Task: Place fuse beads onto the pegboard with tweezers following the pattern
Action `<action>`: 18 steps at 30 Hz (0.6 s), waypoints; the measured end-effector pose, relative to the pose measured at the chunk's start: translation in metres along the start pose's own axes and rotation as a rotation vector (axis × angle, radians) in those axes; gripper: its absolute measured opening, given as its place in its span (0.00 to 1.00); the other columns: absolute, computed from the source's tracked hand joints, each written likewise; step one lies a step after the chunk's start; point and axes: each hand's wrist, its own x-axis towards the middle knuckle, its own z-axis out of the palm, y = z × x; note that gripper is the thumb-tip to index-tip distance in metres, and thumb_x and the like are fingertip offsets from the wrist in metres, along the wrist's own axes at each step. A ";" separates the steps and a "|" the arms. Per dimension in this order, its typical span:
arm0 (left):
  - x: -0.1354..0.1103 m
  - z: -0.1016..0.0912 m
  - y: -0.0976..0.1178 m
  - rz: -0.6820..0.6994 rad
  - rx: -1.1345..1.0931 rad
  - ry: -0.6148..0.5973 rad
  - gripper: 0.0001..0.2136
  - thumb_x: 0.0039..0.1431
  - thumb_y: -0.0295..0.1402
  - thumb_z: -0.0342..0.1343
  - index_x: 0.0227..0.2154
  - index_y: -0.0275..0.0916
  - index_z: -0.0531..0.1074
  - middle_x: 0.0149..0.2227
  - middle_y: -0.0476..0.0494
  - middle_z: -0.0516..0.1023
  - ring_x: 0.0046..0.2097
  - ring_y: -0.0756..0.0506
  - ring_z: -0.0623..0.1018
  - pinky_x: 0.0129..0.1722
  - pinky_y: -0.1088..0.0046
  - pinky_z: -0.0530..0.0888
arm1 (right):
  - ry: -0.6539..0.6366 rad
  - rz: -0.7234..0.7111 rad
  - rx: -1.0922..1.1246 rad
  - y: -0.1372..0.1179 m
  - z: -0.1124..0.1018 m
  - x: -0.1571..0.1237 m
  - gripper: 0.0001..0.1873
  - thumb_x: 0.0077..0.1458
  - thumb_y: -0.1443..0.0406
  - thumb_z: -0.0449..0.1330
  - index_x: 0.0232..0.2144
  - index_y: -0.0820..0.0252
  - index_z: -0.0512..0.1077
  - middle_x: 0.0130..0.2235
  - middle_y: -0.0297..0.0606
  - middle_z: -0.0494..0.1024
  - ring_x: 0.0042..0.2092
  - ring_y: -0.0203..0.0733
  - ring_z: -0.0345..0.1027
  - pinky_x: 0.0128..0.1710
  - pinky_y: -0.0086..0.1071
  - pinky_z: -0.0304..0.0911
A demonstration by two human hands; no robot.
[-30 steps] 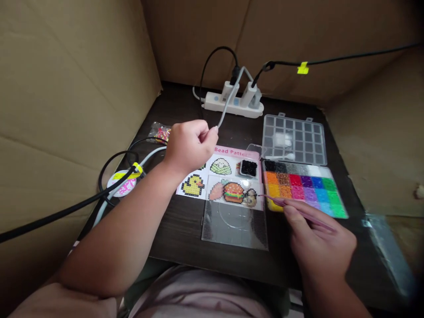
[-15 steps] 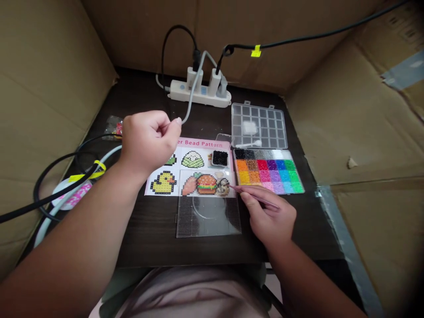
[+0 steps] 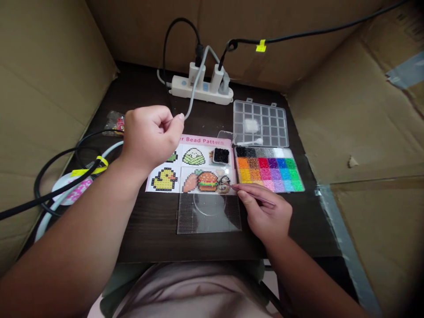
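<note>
Between the fingers of my right hand (image 3: pixel 270 214) is a pair of pink tweezers (image 3: pixel 253 195). Their tips point at the small figure on the right of the clear pegboard (image 3: pixel 208 223), whose upper part overlaps the bead pattern sheet (image 3: pixel 205 140). The burger and carrot pictures show through the board. My left hand (image 3: pixel 150 137) is closed in a fist above the sheet's left side, hiding part of it. Whether anything is inside that fist I cannot make out. A small tray of black beads (image 3: pixel 221 155) rests on the sheet's upper right.
Right of the sheet lies a bead box (image 3: pixel 265 170) with many colours, its compartmented lid (image 3: pixel 260 121) opened behind it holding a white scoop. A white power strip (image 3: pixel 202 90) stands at the back. Cables (image 3: pixel 82 176) and a small plastic bag (image 3: pixel 115 123) are at left. Cardboard walls surround the table.
The whole view has shifted slightly. My right hand has moved a little, with the tweezer tips staying near the figure at the board's right. My left fist looks the same.
</note>
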 end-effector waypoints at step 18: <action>0.000 0.001 0.001 -0.030 -0.018 -0.035 0.18 0.44 0.30 0.61 0.09 0.37 0.59 0.10 0.55 0.51 0.17 0.56 0.52 0.19 0.70 0.50 | -0.014 0.002 0.004 0.001 0.000 0.000 0.07 0.51 0.70 0.61 0.32 0.56 0.78 0.33 0.38 0.80 0.35 0.40 0.75 0.37 0.35 0.71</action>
